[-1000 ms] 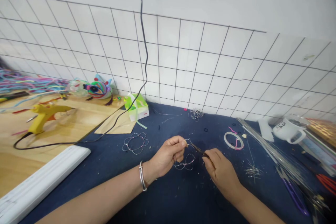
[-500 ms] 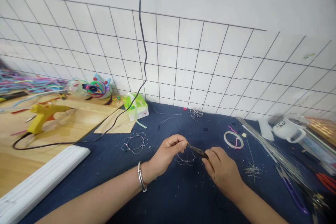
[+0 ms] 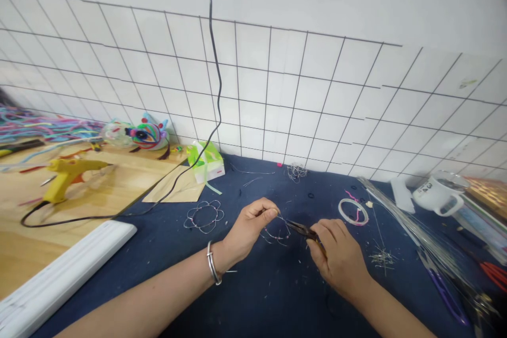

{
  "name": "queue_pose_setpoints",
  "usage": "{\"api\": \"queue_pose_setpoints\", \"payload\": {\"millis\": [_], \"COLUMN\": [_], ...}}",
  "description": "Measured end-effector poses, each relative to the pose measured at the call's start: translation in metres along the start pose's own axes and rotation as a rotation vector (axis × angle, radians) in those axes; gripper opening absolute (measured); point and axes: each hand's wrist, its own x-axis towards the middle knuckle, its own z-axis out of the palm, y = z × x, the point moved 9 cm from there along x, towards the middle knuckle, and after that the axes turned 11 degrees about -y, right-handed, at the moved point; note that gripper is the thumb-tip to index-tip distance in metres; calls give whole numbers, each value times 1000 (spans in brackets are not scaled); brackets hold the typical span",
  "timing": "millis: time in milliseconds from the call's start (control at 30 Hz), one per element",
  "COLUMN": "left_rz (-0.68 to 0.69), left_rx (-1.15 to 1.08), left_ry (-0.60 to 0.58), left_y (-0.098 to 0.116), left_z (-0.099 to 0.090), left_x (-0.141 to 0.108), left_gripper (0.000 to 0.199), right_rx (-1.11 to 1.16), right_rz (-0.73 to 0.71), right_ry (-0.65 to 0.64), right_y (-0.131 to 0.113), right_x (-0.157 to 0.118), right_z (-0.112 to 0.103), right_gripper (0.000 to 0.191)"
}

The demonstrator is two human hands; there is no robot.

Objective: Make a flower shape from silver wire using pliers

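Observation:
Between thumb and fingers, my left hand (image 3: 253, 224) pinches a thin wire piece (image 3: 276, 238) with curved loops that hang below the fingertips. My right hand (image 3: 336, 251) is wrapped round a pair of pliers (image 3: 301, 229), whose dark jaws point left at the wire near my left fingertips. Whether the jaws grip the wire is too small to tell. A flower-shaped wire ring (image 3: 203, 216) lies on the dark blue cloth (image 3: 253, 306), left of my left hand.
On the left are a yellow glue gun (image 3: 65, 177), a white power strip (image 3: 75, 274) and a tissue pack (image 3: 208, 161). A tape roll (image 3: 353, 212), a wire bundle (image 3: 412, 229), purple-handled scissors (image 3: 446, 296) and a white mug (image 3: 439, 194) stand or lie right. A black cord (image 3: 216, 58) hangs down the wall.
The pliers' jaws have drawn slightly right, away from my left fingertips, and more of the tool shows. My left hand has shifted a little left and up with the wire.

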Motion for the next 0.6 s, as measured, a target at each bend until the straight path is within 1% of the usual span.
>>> {"api": "queue_pose_setpoints", "payload": {"millis": [433,600], "left_rz": [37,80], "left_rx": [165,224], "left_ry": [-101,-131], "left_y": [9,13], "left_z": [9,11], "left_x": [-2,-1], "left_gripper": [14,13], "right_rx": [-34,-38], "right_rz": [6,-7], "right_ry": [-33,-31], "right_y": [-1,-2], "right_x": [-1,-1], "right_z": [5,5], "right_gripper": [19,19]}}
